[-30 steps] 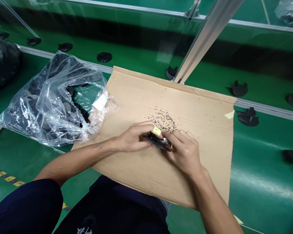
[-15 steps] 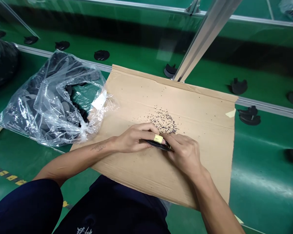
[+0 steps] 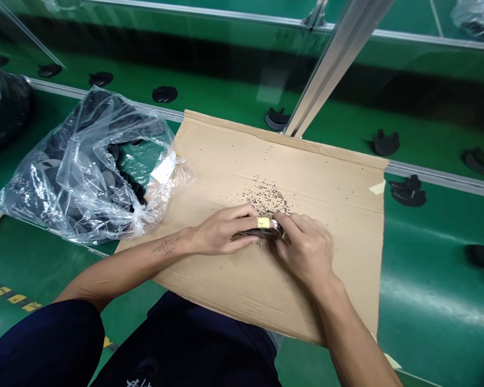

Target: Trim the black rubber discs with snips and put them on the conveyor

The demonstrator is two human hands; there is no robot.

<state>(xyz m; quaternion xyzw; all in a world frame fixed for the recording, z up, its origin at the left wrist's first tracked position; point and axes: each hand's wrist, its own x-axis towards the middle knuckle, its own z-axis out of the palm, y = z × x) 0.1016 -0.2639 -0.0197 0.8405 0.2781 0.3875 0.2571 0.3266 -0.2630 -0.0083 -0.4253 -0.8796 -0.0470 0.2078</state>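
Observation:
My left hand is closed on a thin black plastic part, held above the cardboard. Yellow tape wraps one of its fingers. My right hand grips a small shiny metal tool, which looks like a nail clipper, against the right end of the part. The fingers hide most of the clipper. Just beyond both hands, many tiny black scraps lie scattered on the cardboard sheet.
At left, a clear plastic bag of black parts overlaps the cardboard. Curved black parts sit on the green surface at right, others along the back. A metal post rises behind the cardboard; a dark bag stands far left.
My right hand has shifted slightly, so the metal clipper now shows at the end of the black part. The part looks flatter than before. The view has moved a little.

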